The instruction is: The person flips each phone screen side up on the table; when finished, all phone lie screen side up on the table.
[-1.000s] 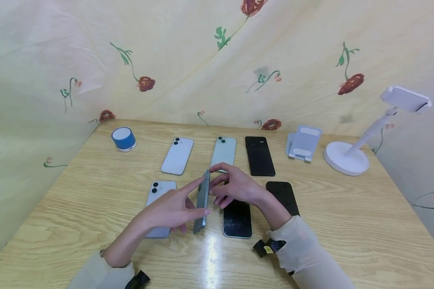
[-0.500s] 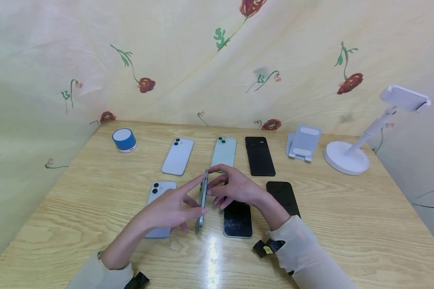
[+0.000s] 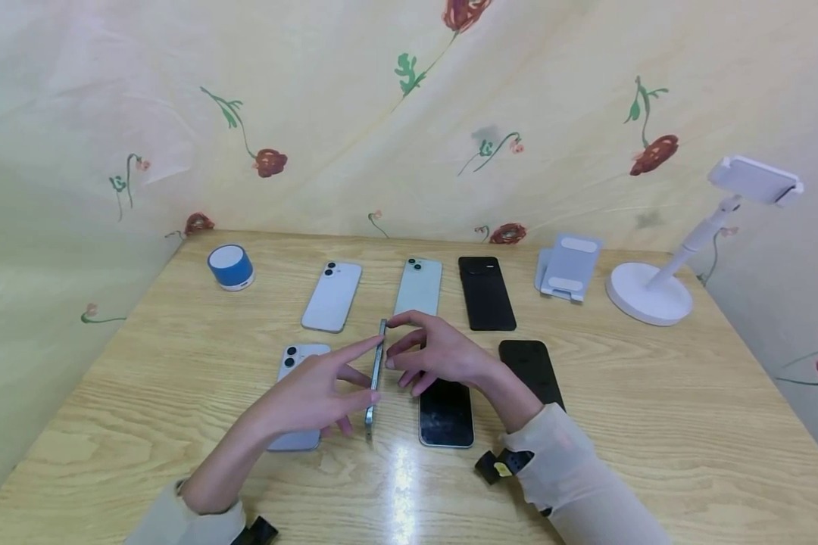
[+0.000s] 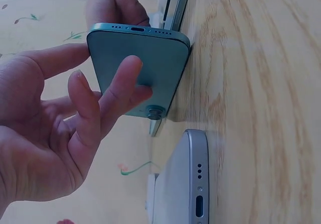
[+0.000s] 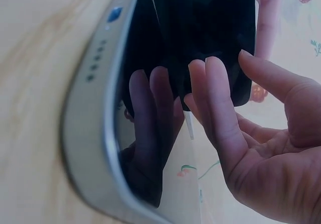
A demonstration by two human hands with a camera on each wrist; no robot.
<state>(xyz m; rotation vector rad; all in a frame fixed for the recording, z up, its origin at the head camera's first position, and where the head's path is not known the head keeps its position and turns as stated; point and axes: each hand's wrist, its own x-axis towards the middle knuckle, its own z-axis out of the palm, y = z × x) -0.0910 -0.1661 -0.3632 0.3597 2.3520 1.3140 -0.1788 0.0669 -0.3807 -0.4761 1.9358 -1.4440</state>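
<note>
One phone (image 3: 376, 376), upright, between left fingers (image 3: 356, 350) and right fingers (image 3: 412, 318)

Findings: no text, brand name, number or sign can be read on any surface. The green phone (image 4: 156, 58): back inspected in the left wrist view, nothing legible. Black phone (image 3: 487, 299) in the far row: a small pale mark near its top edge, too small to identify. Blue-and-white cylinder (image 3: 230, 266): a tiny mark on its white base, unreadable. Dark device (image 3: 488, 467) at the right sleeve (image 3: 579, 484): a yellow patch, any wording too small to tell.
</note>
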